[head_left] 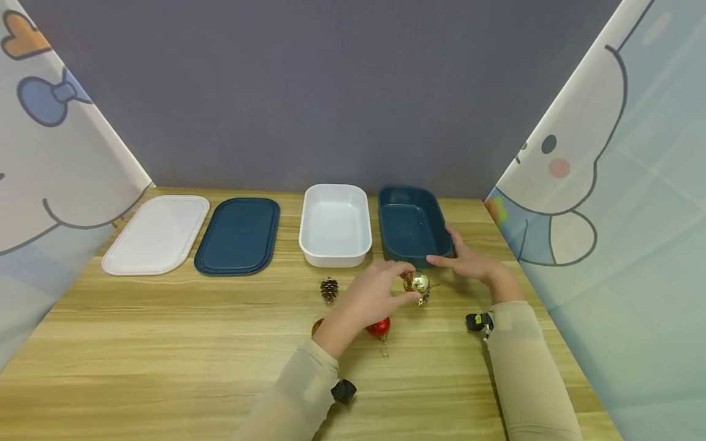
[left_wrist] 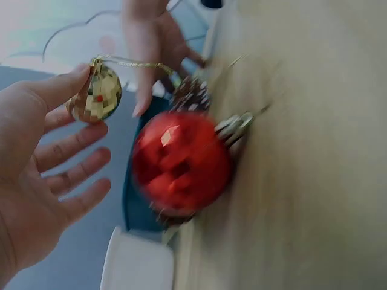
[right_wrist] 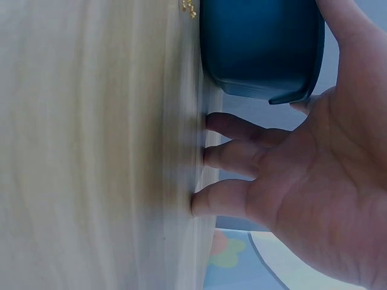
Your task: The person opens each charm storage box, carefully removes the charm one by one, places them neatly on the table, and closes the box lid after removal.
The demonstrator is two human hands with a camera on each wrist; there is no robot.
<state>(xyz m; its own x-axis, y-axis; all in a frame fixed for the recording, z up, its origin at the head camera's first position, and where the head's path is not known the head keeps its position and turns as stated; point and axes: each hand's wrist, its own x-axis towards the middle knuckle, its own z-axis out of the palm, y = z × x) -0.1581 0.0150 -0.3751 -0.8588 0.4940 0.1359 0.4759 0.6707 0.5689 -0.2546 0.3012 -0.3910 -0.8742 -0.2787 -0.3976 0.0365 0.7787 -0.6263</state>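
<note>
My left hand (head_left: 380,288) pinches a gold mirrored ball ornament (left_wrist: 100,95) between thumb and index finger, its other fingers extended. The ball is in front of the dark blue container (head_left: 410,223). At that container's near right corner, my right hand (head_left: 469,260) spreads thumb and index finger along the outside. Its other fingertips (right_wrist: 202,202) reach down to the table. A pine cone (left_wrist: 192,95) lies near the gold ball. Closer to me is a shiny red ball ornament (head_left: 379,327), partly covered by my left hand. Another pine cone (head_left: 329,290) lies left of that hand.
Left of the blue container stands a white container (head_left: 335,229). A dark blue lid (head_left: 238,236) and a white lid (head_left: 157,236) lie flat farther left. A brownish gold object (head_left: 317,326) is mostly hidden by my left wrist. A grey panel (head_left: 320,92) rises behind.
</note>
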